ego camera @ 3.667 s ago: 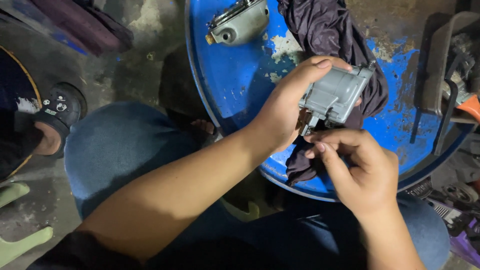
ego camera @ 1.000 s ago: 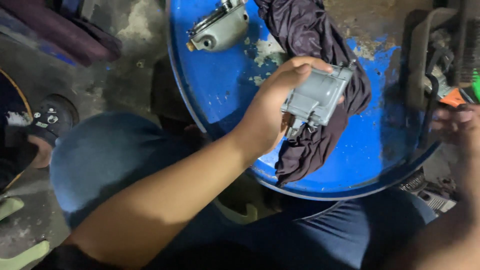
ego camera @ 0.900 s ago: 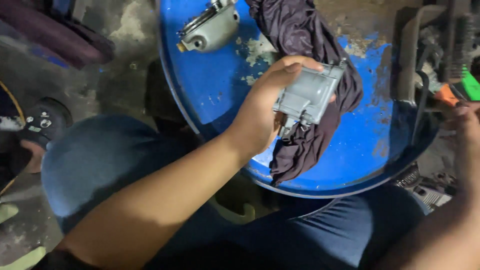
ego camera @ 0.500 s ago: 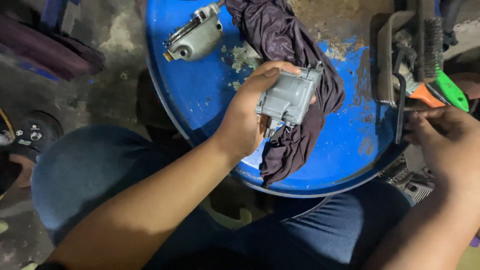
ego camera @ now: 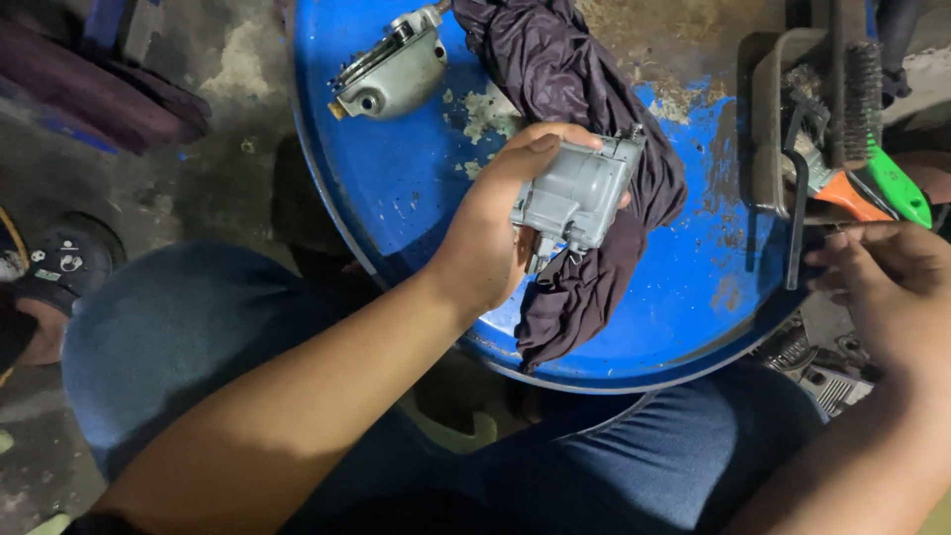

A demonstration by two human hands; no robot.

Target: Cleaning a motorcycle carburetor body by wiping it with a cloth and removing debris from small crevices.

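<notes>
While the left hand (ego camera: 495, 238) grips a grey metal housing (ego camera: 578, 191) above the blue drum top (ego camera: 416, 188), its thumb lies along the housing's upper edge and the remaining fingers curl behind and beneath it, pressed together around the casting. Directly under the housing, a dark purple rag (ego camera: 584, 119) is draped across the drum top from its far rim toward its near rim, one end hanging close to the near edge. Toward the far left part of the drum top rests a second grey metal part (ego camera: 389, 71), rounded, with a small opening facing the rim. At the right edge of the drum top stands a dark tray (ego camera: 768, 129) holding wire brushes (ego camera: 860, 84) and a tool with an orange and green handle (ego camera: 877, 188). A black bent rod (ego camera: 795, 208), possibly a hex key, hangs beside the tray. Just off the drum top's right rim, the right hand (ego camera: 892, 292) has its fingers loosely curled near the rod and the handle; whether they pinch anything cannot be told. Below the drum top's near rim appear blue-clad knees (ego camera: 178, 337).
</notes>
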